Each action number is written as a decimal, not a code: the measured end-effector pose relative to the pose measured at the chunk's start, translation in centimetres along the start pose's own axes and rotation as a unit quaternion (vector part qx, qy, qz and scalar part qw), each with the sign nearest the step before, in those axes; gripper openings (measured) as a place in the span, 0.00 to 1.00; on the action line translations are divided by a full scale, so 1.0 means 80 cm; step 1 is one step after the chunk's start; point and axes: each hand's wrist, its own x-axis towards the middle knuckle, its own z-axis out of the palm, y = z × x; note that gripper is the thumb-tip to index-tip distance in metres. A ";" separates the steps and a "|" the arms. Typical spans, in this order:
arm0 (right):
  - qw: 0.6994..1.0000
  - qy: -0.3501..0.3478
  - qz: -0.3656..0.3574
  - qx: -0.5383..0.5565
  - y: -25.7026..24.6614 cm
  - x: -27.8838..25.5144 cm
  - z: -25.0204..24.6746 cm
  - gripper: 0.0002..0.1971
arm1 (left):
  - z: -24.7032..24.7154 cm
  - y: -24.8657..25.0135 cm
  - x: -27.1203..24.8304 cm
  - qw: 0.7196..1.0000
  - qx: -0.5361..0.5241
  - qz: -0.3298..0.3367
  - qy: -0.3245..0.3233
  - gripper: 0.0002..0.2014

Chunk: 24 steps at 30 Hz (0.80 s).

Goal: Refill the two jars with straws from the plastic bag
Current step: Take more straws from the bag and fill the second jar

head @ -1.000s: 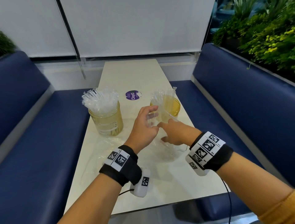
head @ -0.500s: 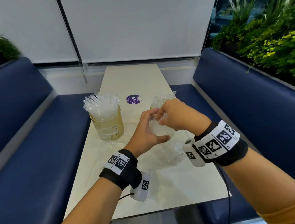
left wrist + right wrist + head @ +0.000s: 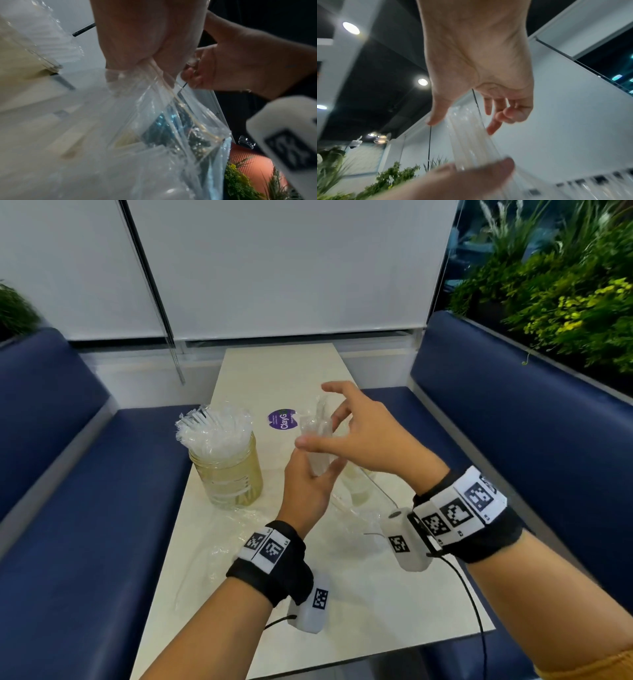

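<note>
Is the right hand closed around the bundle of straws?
No, in the head view the right hand is spread open beside the bundle of straws, which the left hand holds.

One legible text is shown: the word "ClayG", printed in white on a round purple sticker [image 3: 283, 419] stuck flat on the pale stone-patterned tabletop [image 3: 342, 594], just beyond and to the left of the gripped bundle in the head view. Smaller lines of print on the same sticker are too small to be read. Square black-and-white coded markers [image 3: 455, 513] are carried on the black wristbands and white camera housings; tiny characters beside them cannot be made out.
</note>
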 end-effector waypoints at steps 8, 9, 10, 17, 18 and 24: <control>0.967 0.033 0.029 0.250 0.045 0.009 0.090 0.18 | 0.001 0.013 0.000 0.998 -0.020 -0.044 0.026 0.13; 0.964 0.050 0.024 0.262 0.045 0.012 0.096 0.16 | -0.002 0.010 -0.002 0.999 -0.017 -0.035 0.025 0.13; 0.963 0.067 0.015 0.259 0.044 0.015 0.100 0.14 | -0.006 0.012 -0.004 0.999 -0.016 -0.031 0.022 0.14; 0.960 0.133 -0.017 0.248 0.031 0.022 0.081 0.09 | -0.015 0.004 -0.001 0.997 -0.020 -0.068 -0.017 0.35; 0.956 0.142 -0.021 0.258 0.027 0.023 0.075 0.09 | -0.015 0.003 0.000 0.996 -0.023 -0.079 -0.016 0.36; 0.936 0.168 -0.106 0.291 -0.007 0.042 0.034 0.15 | -0.017 -0.005 -0.004 0.993 -0.032 -0.112 -0.022 0.33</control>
